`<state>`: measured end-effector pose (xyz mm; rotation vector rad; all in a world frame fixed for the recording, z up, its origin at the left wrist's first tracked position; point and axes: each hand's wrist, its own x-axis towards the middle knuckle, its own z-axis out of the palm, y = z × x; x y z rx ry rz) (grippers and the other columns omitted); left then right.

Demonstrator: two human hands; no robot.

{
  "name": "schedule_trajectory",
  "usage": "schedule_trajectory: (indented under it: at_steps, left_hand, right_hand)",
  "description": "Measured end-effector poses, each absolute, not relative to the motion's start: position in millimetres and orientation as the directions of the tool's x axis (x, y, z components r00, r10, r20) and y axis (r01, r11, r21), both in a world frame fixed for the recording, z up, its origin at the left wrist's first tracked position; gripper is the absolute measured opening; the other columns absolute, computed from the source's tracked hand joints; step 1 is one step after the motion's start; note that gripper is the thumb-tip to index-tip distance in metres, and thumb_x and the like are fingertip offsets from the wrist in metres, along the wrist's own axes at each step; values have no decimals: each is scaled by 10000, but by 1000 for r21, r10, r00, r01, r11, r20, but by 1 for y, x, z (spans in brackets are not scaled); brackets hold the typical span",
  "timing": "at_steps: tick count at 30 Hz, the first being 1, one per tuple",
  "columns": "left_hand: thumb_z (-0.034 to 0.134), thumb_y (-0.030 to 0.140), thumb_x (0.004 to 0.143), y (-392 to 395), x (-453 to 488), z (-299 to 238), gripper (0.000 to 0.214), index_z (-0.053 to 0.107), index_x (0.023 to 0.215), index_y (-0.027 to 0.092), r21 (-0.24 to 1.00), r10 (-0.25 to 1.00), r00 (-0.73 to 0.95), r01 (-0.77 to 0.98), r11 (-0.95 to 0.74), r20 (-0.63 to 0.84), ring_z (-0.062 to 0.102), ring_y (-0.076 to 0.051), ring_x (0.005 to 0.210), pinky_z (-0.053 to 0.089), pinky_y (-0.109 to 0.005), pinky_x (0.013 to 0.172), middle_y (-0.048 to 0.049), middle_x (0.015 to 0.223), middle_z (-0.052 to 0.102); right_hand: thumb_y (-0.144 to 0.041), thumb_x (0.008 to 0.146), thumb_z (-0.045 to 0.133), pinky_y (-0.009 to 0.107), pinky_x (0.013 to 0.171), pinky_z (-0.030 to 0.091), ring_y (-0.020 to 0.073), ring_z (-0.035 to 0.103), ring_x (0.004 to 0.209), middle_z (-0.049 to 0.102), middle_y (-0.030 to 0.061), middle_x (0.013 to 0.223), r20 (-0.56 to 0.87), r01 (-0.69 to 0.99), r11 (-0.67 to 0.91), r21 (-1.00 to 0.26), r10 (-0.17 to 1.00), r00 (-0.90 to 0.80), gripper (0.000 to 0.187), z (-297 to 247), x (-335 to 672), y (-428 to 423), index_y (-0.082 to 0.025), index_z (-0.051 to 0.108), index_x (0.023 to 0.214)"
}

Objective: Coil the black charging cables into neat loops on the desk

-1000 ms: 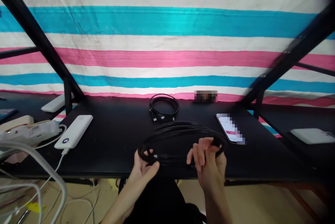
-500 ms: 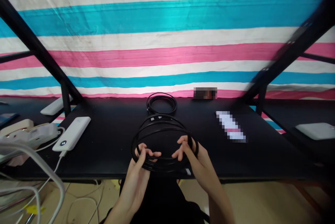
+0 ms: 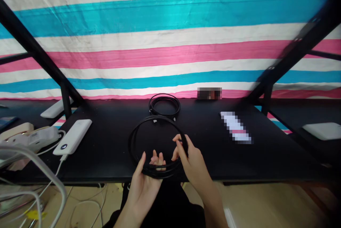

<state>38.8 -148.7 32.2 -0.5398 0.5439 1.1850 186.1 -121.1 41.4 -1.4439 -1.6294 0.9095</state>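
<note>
A black cable wound into a large round coil [image 3: 138, 130] hangs over the near edge of the black table [image 3: 112, 135]. My left hand [image 3: 147, 181] is palm up beneath the coil's lower arc, fingers loosely curled round the strands. My right hand [image 3: 190, 160] pinches the coil's right side between thumb and fingers. A second, smaller black cable coil [image 3: 164, 104] lies flat on the table just behind.
A white power bank [image 3: 73, 136] with a white lead lies at the left, beside a white power strip [image 3: 32, 137]. A phone [image 3: 236, 127] lies to the right. Black frame struts [image 3: 34, 48] slant up on both sides. A striped cloth hangs behind.
The coil has been drawn into a tighter, rounder loop and shifted left. My right hand moved left and closer to my left hand, which turned palm up under the coil.
</note>
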Motion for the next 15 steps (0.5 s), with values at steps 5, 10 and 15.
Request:
schedule_trajectory:
  at_steps: [5,10,15]
  left_hand:
    - [497,210,875,-153,52,25,220,658,756,119,160,767,268,-887,432,-583,659,-218,932,480,-363,913,-101,828,690]
    - [604,377,798,-145,52,14,231,684,786,160,781,911,105,-481,397,-398,669,-210,840,490,-305,823,-54,866,681]
    - [456,492,838,-109,52,22,394,641,868,144,895,926,123,-240,377,-357,568,-141,391,452,-257,439,-7,572,596]
  right_hand:
    - [-350,933,346,252,573,427,160,596,557,574,-20,607,83,454,110,-884,993,-79,203,32,188,-116,-222,490,998]
    - [-395,911,404,262,552,442,171,601,558,596,-2,641,55,467,62,-882,998,-29,233,18,202,-105,-221,523,1009]
    - [-453,869,477,272,513,481,182,632,533,581,-12,624,-4,303,-2,-953,1000,-8,267,11,214,-90,-216,541,976]
